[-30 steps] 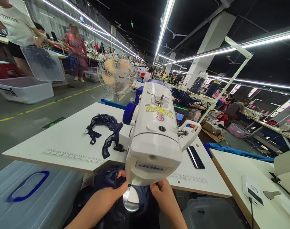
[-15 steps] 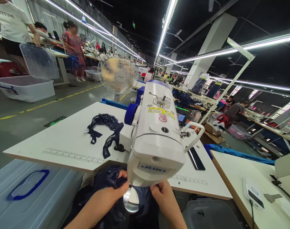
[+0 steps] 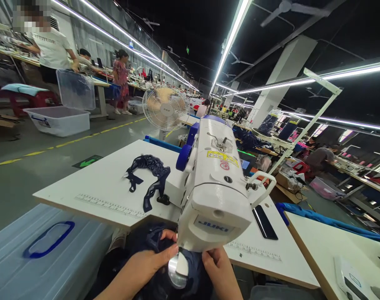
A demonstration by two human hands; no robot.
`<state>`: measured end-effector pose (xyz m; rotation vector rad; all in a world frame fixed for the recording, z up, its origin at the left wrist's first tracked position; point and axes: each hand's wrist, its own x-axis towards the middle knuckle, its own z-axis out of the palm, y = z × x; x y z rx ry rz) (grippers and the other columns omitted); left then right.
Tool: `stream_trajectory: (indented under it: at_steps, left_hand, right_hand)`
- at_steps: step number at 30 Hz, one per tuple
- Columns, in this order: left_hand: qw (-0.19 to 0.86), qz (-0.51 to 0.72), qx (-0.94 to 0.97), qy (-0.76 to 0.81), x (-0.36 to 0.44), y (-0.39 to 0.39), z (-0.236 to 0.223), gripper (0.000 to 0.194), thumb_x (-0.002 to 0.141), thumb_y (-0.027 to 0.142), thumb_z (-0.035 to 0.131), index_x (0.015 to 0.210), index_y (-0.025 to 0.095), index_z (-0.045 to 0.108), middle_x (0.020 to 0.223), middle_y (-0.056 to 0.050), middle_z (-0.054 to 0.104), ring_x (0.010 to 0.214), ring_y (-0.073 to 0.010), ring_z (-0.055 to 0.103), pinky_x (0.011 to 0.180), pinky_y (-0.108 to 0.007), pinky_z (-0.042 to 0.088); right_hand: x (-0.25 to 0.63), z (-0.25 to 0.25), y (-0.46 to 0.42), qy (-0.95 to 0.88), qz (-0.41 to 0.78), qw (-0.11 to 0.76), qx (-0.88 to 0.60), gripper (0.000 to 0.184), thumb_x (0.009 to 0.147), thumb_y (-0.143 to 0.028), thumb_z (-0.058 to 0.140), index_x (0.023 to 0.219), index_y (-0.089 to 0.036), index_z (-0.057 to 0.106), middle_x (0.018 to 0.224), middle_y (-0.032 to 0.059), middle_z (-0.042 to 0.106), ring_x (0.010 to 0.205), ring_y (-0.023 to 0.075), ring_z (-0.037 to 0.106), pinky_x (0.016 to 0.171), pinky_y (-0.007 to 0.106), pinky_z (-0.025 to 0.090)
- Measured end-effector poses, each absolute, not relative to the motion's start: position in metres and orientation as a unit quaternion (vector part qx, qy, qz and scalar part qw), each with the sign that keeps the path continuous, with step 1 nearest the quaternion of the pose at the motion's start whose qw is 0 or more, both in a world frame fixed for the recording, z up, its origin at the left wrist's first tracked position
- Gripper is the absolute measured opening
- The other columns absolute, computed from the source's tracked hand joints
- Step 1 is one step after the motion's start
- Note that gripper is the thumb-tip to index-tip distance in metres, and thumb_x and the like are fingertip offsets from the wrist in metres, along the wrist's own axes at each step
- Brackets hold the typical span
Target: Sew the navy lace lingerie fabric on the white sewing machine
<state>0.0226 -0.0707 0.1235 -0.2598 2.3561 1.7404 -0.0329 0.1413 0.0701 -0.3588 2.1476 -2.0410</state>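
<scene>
A white sewing machine (image 3: 221, 200) stands in front of me, its head hiding the needle area. Dark navy fabric (image 3: 193, 264) hangs beneath that head, around a shiny round metal part (image 3: 178, 273). On the left of the machine, my left hand (image 3: 160, 256) grips the fabric, thumb stretched toward the needle area and fingers curled behind. My right hand (image 3: 215, 262) pinches the fabric's edge on the other side, close under the machine head. A bunched strip of navy fabric (image 3: 149, 166) lies on the white tabletop (image 3: 105, 179).
Right of the machine lies a black phone (image 3: 265, 221). A lidded plastic bin (image 3: 49, 254) stands at the lower left, and a fan (image 3: 165, 108) beyond the table. At far left, a person holds a lid over an open bin (image 3: 58, 121). Another table (image 3: 340, 237) adjoins at right.
My view has turned a little to the left and upward, so the scene sits further right and lower. Both hands keep their places on the fabric under the machine head.
</scene>
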Motion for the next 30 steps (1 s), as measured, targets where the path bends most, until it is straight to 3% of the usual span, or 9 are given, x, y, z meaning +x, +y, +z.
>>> stream_trajectory:
  at_steps: [4,8,11,15,22,30]
  left_hand:
    - [0.121,0.662,-0.030,0.739,0.028,-0.078,0.129,0.052,0.073,0.054,0.067,0.118,0.028,0.062,0.117,0.001,0.065,0.114,-0.0252,0.054,0.106,-0.036,0.035]
    - [0.113,0.720,0.026,0.684,0.034,-0.086,0.124,0.062,0.073,0.044,0.072,0.130,0.028,0.053,0.125,-0.002,0.060,0.115,-0.0247,0.053,0.105,-0.038,0.036]
    - [0.134,0.765,0.036,0.629,0.036,-0.090,0.113,0.070,0.073,0.040,0.074,0.136,0.027,0.044,0.113,-0.004,0.064,0.106,-0.0239,0.057,0.096,-0.037,0.042]
    - [0.145,0.799,0.045,0.582,0.041,-0.093,0.099,0.068,0.076,0.038,0.073,0.133,0.024,0.039,0.082,0.000,0.066,0.081,-0.0159,0.060,0.077,-0.029,0.043]
    - [0.125,0.794,0.085,0.589,0.045,-0.095,0.094,0.028,0.080,0.038,0.069,0.091,0.017,0.054,0.082,-0.003,0.067,0.081,-0.0157,0.062,0.079,-0.031,0.043]
    - [0.138,0.771,0.033,0.620,0.048,-0.088,0.103,0.010,0.074,0.020,0.063,0.076,0.015,0.054,0.075,-0.001,0.065,0.065,-0.0146,0.062,0.067,-0.027,0.047]
  right_hand:
    - [-0.035,0.061,0.139,0.706,-0.696,0.062,-0.111,0.032,0.077,-0.047,0.066,0.093,-0.019,0.062,0.074,0.0018,0.058,0.076,0.0197,0.056,0.079,0.031,0.045]
    - [-0.035,0.059,0.134,0.679,-0.720,0.061,-0.130,0.046,0.074,-0.059,0.068,0.098,-0.020,0.064,0.077,0.0030,0.063,0.079,0.0201,0.059,0.080,0.030,0.045]
    - [-0.033,0.061,0.130,0.658,-0.738,0.071,-0.133,0.056,0.070,-0.067,0.068,0.101,-0.020,0.064,0.086,0.0064,0.067,0.091,0.0236,0.062,0.088,0.034,0.045]
    - [-0.031,0.063,0.127,0.657,-0.741,0.067,-0.125,0.056,0.068,-0.068,0.069,0.096,-0.020,0.065,0.088,0.0093,0.070,0.096,0.0272,0.063,0.093,0.040,0.045]
    - [-0.031,0.064,0.129,0.663,-0.732,0.072,-0.143,0.055,0.069,-0.070,0.067,0.093,-0.020,0.065,0.086,0.0101,0.070,0.096,0.0280,0.064,0.094,0.043,0.046]
    - [-0.031,0.054,0.125,0.639,-0.757,0.055,-0.123,0.050,0.069,-0.067,0.069,0.092,-0.023,0.064,0.083,0.0074,0.069,0.096,0.0265,0.063,0.096,0.041,0.045]
